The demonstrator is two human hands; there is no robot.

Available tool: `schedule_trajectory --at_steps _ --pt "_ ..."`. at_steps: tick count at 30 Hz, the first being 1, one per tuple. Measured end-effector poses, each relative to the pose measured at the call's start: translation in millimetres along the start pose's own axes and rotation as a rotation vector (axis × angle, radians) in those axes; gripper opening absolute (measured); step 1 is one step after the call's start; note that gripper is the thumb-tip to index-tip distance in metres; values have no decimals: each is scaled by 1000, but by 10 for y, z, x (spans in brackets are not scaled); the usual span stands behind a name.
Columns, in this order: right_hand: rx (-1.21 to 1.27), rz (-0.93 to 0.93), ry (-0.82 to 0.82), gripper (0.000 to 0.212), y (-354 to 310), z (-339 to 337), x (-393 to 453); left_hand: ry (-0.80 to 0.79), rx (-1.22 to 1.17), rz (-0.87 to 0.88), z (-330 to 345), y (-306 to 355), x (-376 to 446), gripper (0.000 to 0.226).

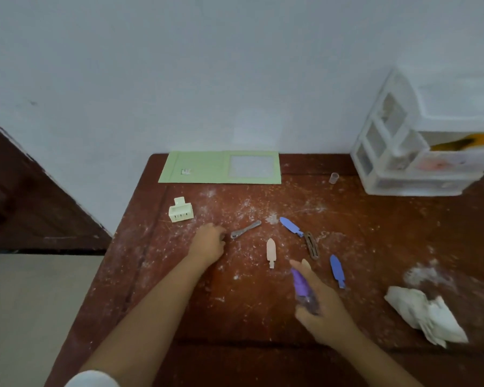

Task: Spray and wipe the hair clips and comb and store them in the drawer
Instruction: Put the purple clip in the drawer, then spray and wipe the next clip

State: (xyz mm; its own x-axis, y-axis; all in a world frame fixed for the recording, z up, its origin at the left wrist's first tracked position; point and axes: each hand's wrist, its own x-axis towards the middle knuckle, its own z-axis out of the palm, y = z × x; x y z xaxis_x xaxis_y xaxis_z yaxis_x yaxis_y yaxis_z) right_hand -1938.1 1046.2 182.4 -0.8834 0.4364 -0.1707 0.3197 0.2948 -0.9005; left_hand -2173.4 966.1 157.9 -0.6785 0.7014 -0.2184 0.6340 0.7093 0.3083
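Observation:
Several hair clips lie on the dusty red-brown table (pixel 263 317): a grey clip (pixel 246 229), a blue clip (pixel 290 225), a brown snap clip (pixel 311 244), a pink clip (pixel 271 252), a second blue clip (pixel 337 270) and a cream claw clip (pixel 180 210). My right hand (pixel 323 308) is shut on a small purple spray bottle (pixel 302 286), nozzle pointing toward the pink clip. Just left of the grey clip rests my left hand (pixel 208 243), fingers curled on the table, holding nothing visible. A white drawer unit (pixel 414 155) stands at the back right. No comb is in view.
A crumpled white cloth (pixel 425 314) lies at the right near the front. A green folder (pixel 221 167) rests against the wall at the back. A small clear cap (pixel 333 177) stands near the drawer unit. The table's left edge drops to the floor.

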Motion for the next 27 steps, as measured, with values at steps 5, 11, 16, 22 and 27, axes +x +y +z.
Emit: schedule_trajectory --at_steps 5,11,16,22,27 --pt "-57 45 14 67 15 56 24 30 -253 -64 -158 28 -154 16" --pt "37 32 -21 62 -116 88 -41 -54 -697 -222 -196 125 -671 26" --pt "62 1 -73 65 -151 86 -106 -168 -1163 -381 -71 252 -1105 22" --pt "-84 -16 -146 63 -168 121 -173 -66 -1598 -582 67 460 -1379 22" --pt "-326 -24 -227 64 -145 44 -273 25 -1720 -648 174 751 -1531 22"
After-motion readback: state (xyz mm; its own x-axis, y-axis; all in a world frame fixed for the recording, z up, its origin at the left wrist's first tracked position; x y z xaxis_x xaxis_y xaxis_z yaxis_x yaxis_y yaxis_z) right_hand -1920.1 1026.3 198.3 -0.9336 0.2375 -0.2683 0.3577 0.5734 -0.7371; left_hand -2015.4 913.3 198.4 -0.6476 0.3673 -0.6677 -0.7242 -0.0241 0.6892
